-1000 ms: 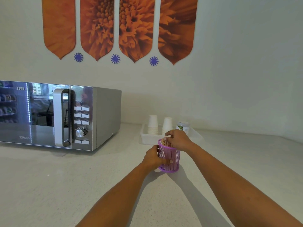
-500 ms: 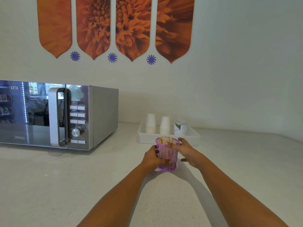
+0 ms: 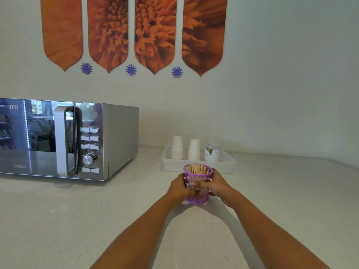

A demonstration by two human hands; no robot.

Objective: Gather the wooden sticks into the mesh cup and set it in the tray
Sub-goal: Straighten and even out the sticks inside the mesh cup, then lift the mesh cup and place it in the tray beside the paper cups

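Pale speckled counter [image 3: 58, 220] runs back to a white wall [image 3: 281, 84] hung with 4 orange flower panels [image 3: 134, 32] and 3 small blue star shapes. At the left stands a steel microwave [image 3: 108, 140] with a mirrored door, a vertical handle and a round knob.

Near the middle of the counter, both hands wrap a purple mesh cup [image 3: 198, 172]. It stands upright on the counter, just in front of the tray [image 3: 227, 164] and outside it. Wooden sticks [image 3: 197, 168] fill the cup, their tops showing at the rim.

Left hand [image 3: 179, 188] grips the cup's left side, thumb across the front mesh. Right hand [image 3: 218, 186] grips the right side, its thumb also on the front, the 2 thumbs close together. Fingers of both hands curl round the back of the cup, mostly hidden.

Inside the clear tray, against its back half, stand 2 stacks of white paper cups [image 3: 176, 148], upside down, and a small white jar [image 3: 212, 152] with a green label at the right.
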